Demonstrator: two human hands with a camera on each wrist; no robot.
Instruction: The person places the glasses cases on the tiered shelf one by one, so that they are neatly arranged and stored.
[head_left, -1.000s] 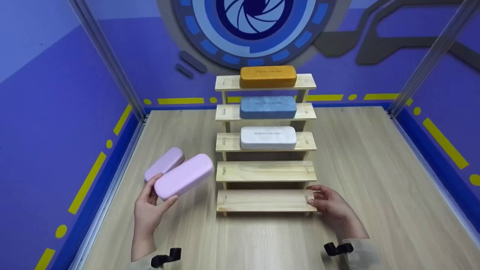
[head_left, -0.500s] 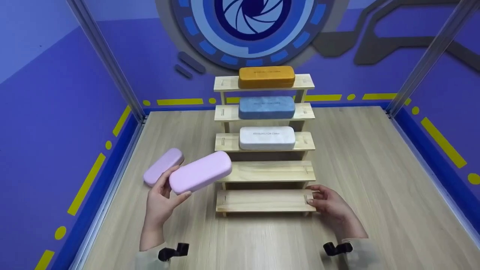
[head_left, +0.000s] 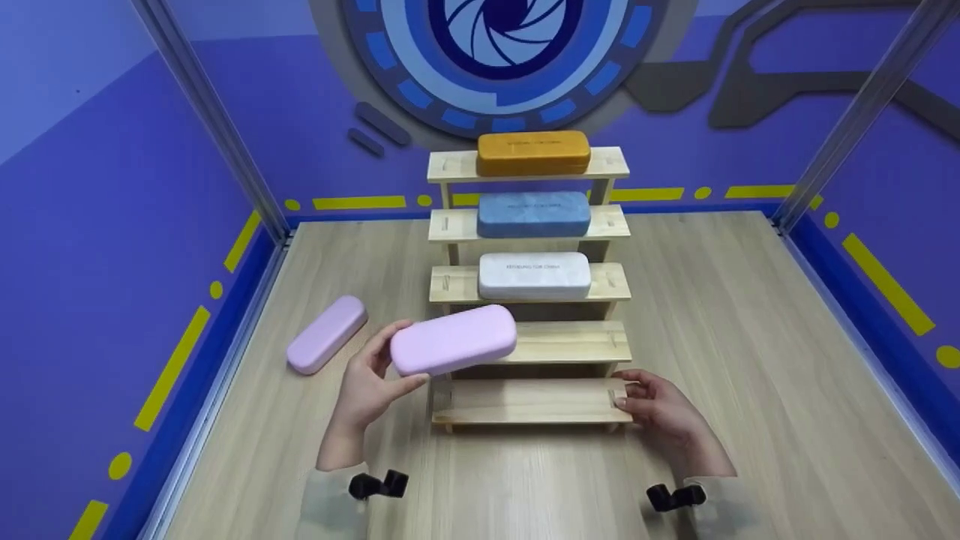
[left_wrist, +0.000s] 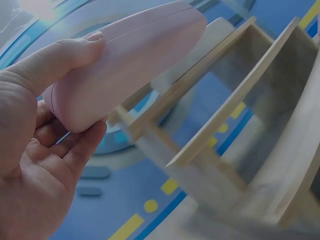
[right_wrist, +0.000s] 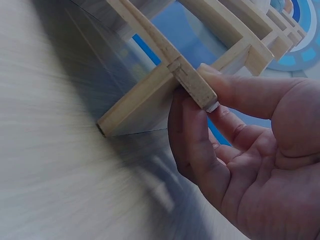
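Carried rightward over the last second, leaving the other case point(head_left: 327, 334) behind on the tabletop point(head_left: 750, 322); seemingly mid-transfer. Has the pink case point(head_left: 454, 340) gripped by its left end between fingers and thumb of the left hand point(head_left: 366, 388), aloft at the left half of the rack point(head_left: 577, 343), height hard to judge. Pinches the right end of the bottom shelf point(head_left: 529, 401) with the right hand point(head_left: 660, 405), probably steadying. Must mind rack edges and the white case point(head_left: 535, 274) just beyond; looks roomier nearer.
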